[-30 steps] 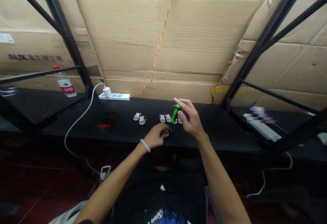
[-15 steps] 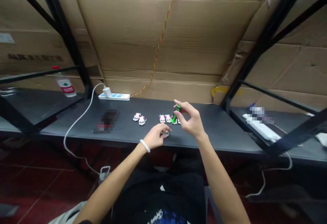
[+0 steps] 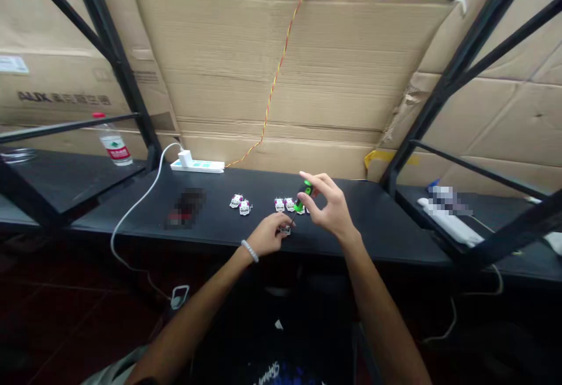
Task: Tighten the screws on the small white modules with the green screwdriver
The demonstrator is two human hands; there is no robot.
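Observation:
My right hand point(image 3: 327, 203) is closed on the green and black handle of a screwdriver point(image 3: 302, 195), thumb and fingers round its upper part. The thin shaft slants down and left to a small white part point(image 3: 285, 230), which my left hand point(image 3: 268, 234) pinches near the table's front edge. Whether the tip sits in a screw is too small to tell. Just beyond my hands stand several small white and purple parts point(image 3: 279, 204), some of them partly hidden by the screwdriver and right hand. Further left are two similar parts point(image 3: 244, 207) close together.
A white power strip point(image 3: 204, 166) with a plugged-in charger lies at the back of the black table point(image 3: 386, 221). Its white cable point(image 3: 136, 205) hangs over the front edge. A water bottle point(image 3: 116, 146) stands left. Black metal frame posts point(image 3: 432, 101) flank the space before a cardboard wall point(image 3: 342, 81).
Both hands, the screwdriver and the white part stay nearly where they were. The whole view has shifted very slightly, and the cardboard looks brighter.

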